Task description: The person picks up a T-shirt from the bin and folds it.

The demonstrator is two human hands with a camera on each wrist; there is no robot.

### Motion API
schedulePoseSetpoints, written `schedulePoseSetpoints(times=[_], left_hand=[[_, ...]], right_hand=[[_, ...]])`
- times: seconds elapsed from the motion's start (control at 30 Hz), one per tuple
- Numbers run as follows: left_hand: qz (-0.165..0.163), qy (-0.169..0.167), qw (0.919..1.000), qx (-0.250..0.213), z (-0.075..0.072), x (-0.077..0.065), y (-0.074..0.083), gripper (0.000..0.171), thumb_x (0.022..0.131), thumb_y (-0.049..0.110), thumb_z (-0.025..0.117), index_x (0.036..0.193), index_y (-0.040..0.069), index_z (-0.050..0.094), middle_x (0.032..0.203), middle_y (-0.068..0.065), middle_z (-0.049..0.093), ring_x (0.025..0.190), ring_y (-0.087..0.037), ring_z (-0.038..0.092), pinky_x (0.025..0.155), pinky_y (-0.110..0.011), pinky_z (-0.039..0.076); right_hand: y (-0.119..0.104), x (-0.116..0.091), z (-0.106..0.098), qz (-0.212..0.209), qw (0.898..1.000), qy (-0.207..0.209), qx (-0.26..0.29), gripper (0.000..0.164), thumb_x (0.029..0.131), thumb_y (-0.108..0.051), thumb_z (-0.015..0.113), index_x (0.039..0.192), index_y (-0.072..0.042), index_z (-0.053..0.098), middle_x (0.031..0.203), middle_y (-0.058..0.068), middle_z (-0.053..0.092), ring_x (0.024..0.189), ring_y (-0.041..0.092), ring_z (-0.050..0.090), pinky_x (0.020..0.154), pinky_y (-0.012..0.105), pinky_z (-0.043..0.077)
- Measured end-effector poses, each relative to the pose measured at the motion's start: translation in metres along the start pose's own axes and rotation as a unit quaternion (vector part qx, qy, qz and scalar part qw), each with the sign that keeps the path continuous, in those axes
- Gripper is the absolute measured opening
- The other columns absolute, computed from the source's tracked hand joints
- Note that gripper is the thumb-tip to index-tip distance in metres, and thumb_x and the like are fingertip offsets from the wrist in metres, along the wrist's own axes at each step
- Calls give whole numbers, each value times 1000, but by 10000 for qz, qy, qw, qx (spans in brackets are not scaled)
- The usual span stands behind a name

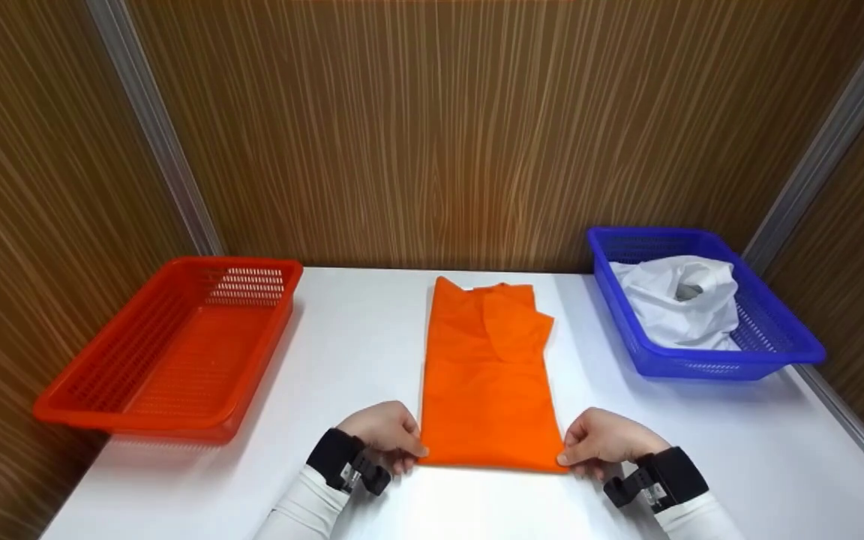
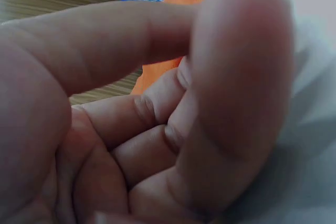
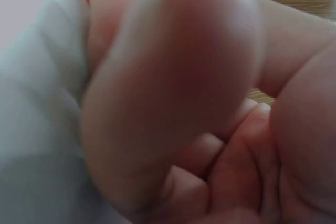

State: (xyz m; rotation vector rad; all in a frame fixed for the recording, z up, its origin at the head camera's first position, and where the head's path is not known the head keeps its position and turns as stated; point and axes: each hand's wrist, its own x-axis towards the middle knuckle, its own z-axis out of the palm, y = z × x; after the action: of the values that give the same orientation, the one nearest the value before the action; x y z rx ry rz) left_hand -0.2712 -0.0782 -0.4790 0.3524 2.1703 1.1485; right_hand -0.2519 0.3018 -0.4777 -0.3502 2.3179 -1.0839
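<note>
An orange shirt (image 1: 488, 390), folded into a long rectangle, lies flat on the white table in the head view. What looks like a sleeve is folded over its upper right part, and a small corner juts out at the right edge. My left hand (image 1: 387, 435) pinches the near left corner between thumb and fingers. At the near right corner, my right hand (image 1: 604, 442) does the same. Curled fingers (image 2: 152, 114) fill the left wrist view, with a strip of orange cloth behind. The right wrist view shows mostly fingers (image 3: 173, 87) and a bit of orange at the top.
A red plastic basket (image 1: 233, 401) stands on the left of the white table (image 1: 357, 337). On the right, a blue basket (image 1: 709, 364) holds a crumpled white cloth (image 1: 664, 307). Wood-patterned panels (image 1: 417, 135) wall the table at the back and sides.
</note>
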Motion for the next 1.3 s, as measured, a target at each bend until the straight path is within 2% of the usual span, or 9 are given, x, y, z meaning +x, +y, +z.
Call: schedulePoseSetpoints(times=[0.17,0.3,0.47,0.57,0.67,0.73,0.9,1.13,1.3], left_hand=[[-123,269,9996,39,5,-3,4,28,88,8,77,63,3,67,49,1,59,39,-8,56,40,-18,46],[24,754,9911,1099,9,-8,16,38,87,19,80,57,13,57,47,5,54,39,-7,51,41,-19,40],[958,1381,9657,1978,24,-7,34,30,85,28,82,75,16,56,71,8,56,65,-10,51,60,-25,40],[1624,1473,9462,2382,36,-1,39,28,85,30,83,97,15,64,98,3,65,92,-14,60,83,-31,51],[1875,1392,9265,2951,47,3,38,43,83,35,85,116,16,66,126,1,67,119,-17,62,106,-36,49],[1887,1339,9165,3262,52,5,37,49,81,37,86,121,18,66,132,2,67,126,-17,61,110,-38,47],[1888,1435,9011,3629,57,7,34,46,76,35,89,112,18,66,116,6,68,111,-12,63,100,-33,51],[2081,1663,8836,3851,59,8,32,24,80,20,82,95,19,63,99,7,62,94,-10,59,84,-27,51],[2194,1726,8827,3782,58,9,33,15,89,18,74,93,18,59,91,7,59,84,-9,56,77,-27,48]], right_hand=[[-5,0,3,13,9995,161,-261,28,85,-20,82,70,-1,69,54,-5,61,42,3,53,43,16,42],[-13,-3,6,-46,9964,543,-654,36,87,-27,81,64,-9,61,52,-6,58,45,6,52,46,19,41],[-34,0,18,-686,9719,1897,-1213,29,91,-31,77,77,-12,61,67,-5,58,61,11,52,58,26,43],[-45,3,32,-1176,9552,2261,-1503,24,91,-28,77,101,-7,69,96,5,70,87,23,66,81,39,56],[-50,3,46,-1408,9508,1999,-1901,43,90,-27,78,123,-1,68,131,21,66,121,40,62,105,57,49],[-51,3,52,-1364,9514,1748,-2139,49,89,-29,79,128,-1,67,142,25,60,131,45,56,110,62,43],[-50,4,60,-1258,9448,1562,-2591,49,87,-33,81,123,-2,70,139,22,63,128,41,59,107,58,47],[-49,6,61,-1343,9374,1596,-2788,51,82,-34,85,120,-4,69,136,20,64,123,36,60,104,53,50],[-50,5,61,-1254,9414,1570,-2710,68,77,-36,89,130,-2,63,137,19,63,126,37,58,104,57,49]])
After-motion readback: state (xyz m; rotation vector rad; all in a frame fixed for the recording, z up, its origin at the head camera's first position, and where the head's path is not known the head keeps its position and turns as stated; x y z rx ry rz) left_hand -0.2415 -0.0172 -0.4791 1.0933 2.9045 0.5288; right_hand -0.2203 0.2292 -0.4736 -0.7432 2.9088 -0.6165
